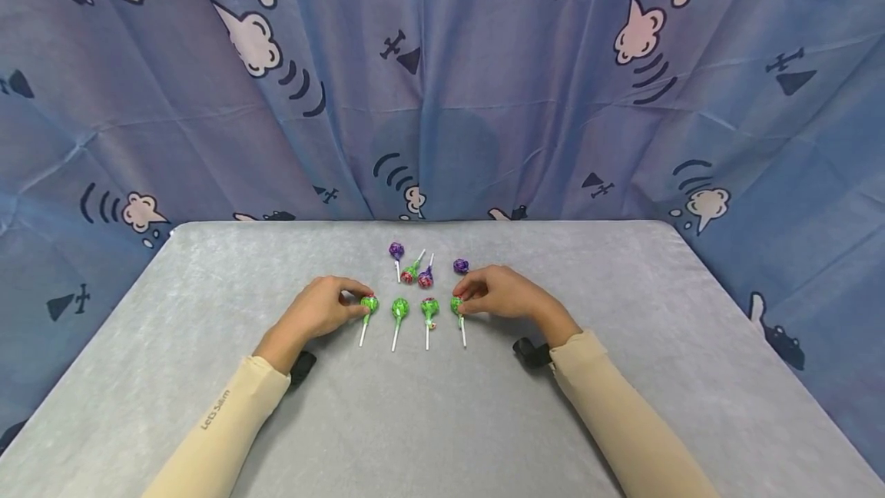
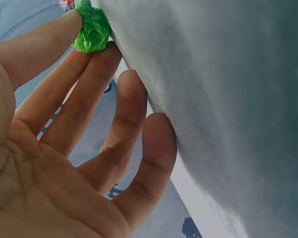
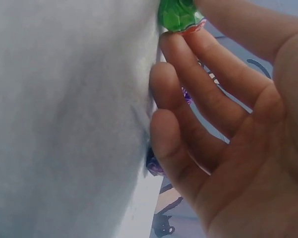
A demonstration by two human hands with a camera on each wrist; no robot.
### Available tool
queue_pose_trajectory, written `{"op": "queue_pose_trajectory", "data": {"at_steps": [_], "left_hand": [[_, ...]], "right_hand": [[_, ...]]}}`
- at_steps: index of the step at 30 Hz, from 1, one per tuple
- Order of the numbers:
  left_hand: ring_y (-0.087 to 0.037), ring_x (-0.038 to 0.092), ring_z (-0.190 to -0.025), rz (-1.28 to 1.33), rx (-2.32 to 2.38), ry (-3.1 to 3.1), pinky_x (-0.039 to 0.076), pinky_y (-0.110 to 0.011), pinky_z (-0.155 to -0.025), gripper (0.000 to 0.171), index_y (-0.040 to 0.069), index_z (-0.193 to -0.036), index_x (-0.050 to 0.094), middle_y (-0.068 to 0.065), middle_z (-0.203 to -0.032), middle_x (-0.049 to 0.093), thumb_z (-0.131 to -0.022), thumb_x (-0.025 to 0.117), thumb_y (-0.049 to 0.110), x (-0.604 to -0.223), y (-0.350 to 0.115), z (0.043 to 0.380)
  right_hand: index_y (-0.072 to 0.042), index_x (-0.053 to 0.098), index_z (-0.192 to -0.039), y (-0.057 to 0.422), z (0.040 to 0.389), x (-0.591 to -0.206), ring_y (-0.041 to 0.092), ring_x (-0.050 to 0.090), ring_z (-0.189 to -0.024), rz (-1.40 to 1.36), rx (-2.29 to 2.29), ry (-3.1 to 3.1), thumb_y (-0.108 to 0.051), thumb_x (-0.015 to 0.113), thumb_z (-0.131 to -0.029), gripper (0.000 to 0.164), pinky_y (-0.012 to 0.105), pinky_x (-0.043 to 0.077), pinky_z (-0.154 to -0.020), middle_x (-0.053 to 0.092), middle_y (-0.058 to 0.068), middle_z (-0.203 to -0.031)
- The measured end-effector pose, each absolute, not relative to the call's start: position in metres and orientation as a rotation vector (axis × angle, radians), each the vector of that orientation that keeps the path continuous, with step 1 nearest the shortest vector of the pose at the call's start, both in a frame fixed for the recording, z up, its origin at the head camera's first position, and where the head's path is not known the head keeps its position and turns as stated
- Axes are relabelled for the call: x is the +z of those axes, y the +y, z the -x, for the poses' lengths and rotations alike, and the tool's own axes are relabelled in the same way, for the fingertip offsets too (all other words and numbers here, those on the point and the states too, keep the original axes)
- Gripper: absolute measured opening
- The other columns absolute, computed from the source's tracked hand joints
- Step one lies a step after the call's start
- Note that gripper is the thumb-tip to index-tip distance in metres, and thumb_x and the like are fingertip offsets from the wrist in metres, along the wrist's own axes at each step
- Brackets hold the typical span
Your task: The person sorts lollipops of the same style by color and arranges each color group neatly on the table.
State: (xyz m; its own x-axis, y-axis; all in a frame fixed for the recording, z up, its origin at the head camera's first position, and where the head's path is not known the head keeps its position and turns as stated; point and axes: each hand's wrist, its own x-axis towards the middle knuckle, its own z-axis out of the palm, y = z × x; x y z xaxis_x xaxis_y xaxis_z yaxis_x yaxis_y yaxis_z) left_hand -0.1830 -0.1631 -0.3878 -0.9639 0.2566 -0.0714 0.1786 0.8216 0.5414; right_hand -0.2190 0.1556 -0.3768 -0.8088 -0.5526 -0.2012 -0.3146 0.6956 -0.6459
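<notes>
My left hand (image 1: 321, 310) pinches the wrapped head of a green lollipop (image 1: 369, 303) between thumb and fingertips, its white stick pointing toward me. In the left wrist view the green wrapper (image 2: 93, 30) sits between thumb and first fingers, while the other fingers lie apart from it. At the right end of the same row, my right hand (image 1: 505, 294) pinches the head of another green lollipop (image 1: 456, 304); its crinkled wrapper (image 3: 176, 15) shows at the right wrist view's top. Between the hands lie two more green lollipops, one left (image 1: 399, 309) and one right (image 1: 430, 307), sticks toward me.
Behind the row lie a purple lollipop (image 1: 396, 250), a green one (image 1: 411, 274) and a purple one (image 1: 425, 280) with sticks pointing away, and another purple one (image 1: 461, 266) near my right fingers. All are on a grey table (image 1: 387, 421). A blue patterned curtain (image 1: 442, 83) hangs behind.
</notes>
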Motion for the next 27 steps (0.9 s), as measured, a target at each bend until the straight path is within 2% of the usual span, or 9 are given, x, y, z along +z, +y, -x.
{"op": "queue_pose_trajectory", "data": {"at_steps": [14, 22, 27], "left_hand": [[-0.019, 0.063, -0.094, -0.325, 0.829, 2.859, 0.048, -0.035, -0.075, 0.029, 0.022, -0.116, 0.075, -0.003, -0.119, 0.072, -0.088, 0.076, 0.026, -0.3861, -0.1629, 0.1816], [-0.018, 0.062, -0.093, -0.316, 0.829, 2.859, 0.047, -0.034, -0.073, 0.029, 0.023, -0.116, 0.075, -0.002, -0.118, 0.072, -0.088, 0.076, 0.026, -0.3866, -0.1645, 0.1815], [-0.019, 0.062, -0.095, -0.318, 0.836, 2.855, 0.048, -0.035, -0.075, 0.03, 0.023, -0.117, 0.075, -0.002, -0.119, 0.072, -0.088, 0.076, 0.027, -0.3874, -0.1646, 0.1823]], "right_hand": [[-0.012, 0.073, -0.111, 0.155, 0.2189, -0.3775, 0.01, 0.063, -0.089, 0.685, -0.846, 2.521, -0.022, 0.074, -0.09, 0.024, 0.027, 0.049, -0.077, 0.072, 0.001, -0.103], [-0.011, 0.07, -0.118, 0.1543, 0.2198, -0.3746, 0.012, 0.064, -0.097, 0.694, -0.871, 2.507, -0.021, 0.074, -0.09, 0.03, 0.029, 0.05, -0.083, 0.072, 0.002, -0.11], [-0.011, 0.069, -0.12, 0.1569, 0.2216, -0.3707, 0.015, 0.064, -0.098, 0.703, -0.872, 2.528, -0.022, 0.074, -0.09, 0.032, 0.031, 0.05, -0.08, 0.072, 0.002, -0.109]]}}
